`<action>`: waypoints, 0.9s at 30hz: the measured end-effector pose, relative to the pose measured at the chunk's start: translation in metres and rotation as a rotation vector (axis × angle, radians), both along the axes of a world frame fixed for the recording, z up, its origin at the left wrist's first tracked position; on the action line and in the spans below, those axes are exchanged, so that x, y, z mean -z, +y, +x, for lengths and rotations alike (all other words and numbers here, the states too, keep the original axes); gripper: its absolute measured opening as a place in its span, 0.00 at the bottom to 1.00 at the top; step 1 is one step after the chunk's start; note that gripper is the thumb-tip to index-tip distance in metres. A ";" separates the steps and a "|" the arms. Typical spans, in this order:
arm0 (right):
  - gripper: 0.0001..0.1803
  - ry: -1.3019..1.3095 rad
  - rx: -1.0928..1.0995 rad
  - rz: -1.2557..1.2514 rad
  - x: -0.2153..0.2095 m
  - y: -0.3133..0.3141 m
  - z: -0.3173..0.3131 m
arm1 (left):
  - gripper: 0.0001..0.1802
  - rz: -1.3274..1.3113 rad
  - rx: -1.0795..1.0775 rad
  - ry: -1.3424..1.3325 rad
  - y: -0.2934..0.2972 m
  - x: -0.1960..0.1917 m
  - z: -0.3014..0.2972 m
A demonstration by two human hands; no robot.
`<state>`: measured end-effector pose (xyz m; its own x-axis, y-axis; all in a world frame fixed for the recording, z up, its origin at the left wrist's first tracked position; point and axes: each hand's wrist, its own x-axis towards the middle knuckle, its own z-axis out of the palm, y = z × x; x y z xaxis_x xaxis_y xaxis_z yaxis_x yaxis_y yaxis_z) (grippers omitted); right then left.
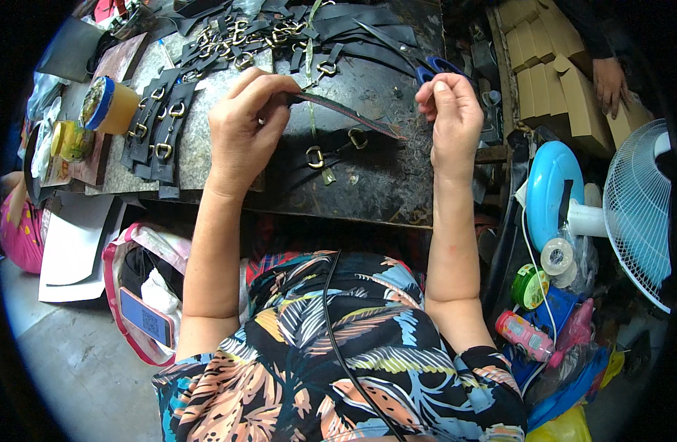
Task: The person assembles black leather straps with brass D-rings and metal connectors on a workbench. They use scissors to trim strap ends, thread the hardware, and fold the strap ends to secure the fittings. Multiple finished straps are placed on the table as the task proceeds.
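Two of the person's own hands show, the left hand [242,125] and the right hand [450,118], and one more hand [611,82] of another person lies at the upper right. One dark strap [349,112] runs between the person's hands. One pair of blue-handled scissors [427,68] lies on the desk [382,184]. Two brass buckles [337,147] sit below the strap; those farther back are too tangled to count. There is one blue-lidded jar [110,105], one fan [633,214], one phone [145,317], one tape roll [557,256] and one pink bottle [526,335].

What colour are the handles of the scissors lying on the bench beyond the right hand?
Blue, seen in the head view: the scissors lie just past the right hand.
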<state>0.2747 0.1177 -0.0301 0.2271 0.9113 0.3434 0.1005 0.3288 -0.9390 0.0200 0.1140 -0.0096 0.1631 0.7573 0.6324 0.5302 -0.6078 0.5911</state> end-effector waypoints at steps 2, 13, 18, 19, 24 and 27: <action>0.11 0.083 -0.011 0.091 -0.001 -0.002 0.001 | 0.13 -0.041 0.000 0.005 0.000 0.000 0.000; 0.12 -0.618 0.187 0.130 -0.039 -0.028 0.043 | 0.11 -0.287 0.117 -0.153 0.004 0.013 -0.005; 0.18 -0.408 -0.054 -0.007 -0.018 -0.025 0.004 | 0.11 -0.431 0.205 -0.267 0.001 0.013 -0.010; 0.17 -0.299 -0.126 -0.096 -0.017 -0.025 0.002 | 0.11 -0.474 0.188 -0.287 0.000 0.012 -0.010; 0.19 0.056 -0.125 -0.123 -0.007 -0.026 -0.006 | 0.14 -0.383 0.144 -0.259 0.001 0.012 -0.003; 0.25 -0.170 0.026 -0.031 0.002 -0.022 -0.008 | 0.19 -0.301 0.164 -0.248 0.003 0.014 0.000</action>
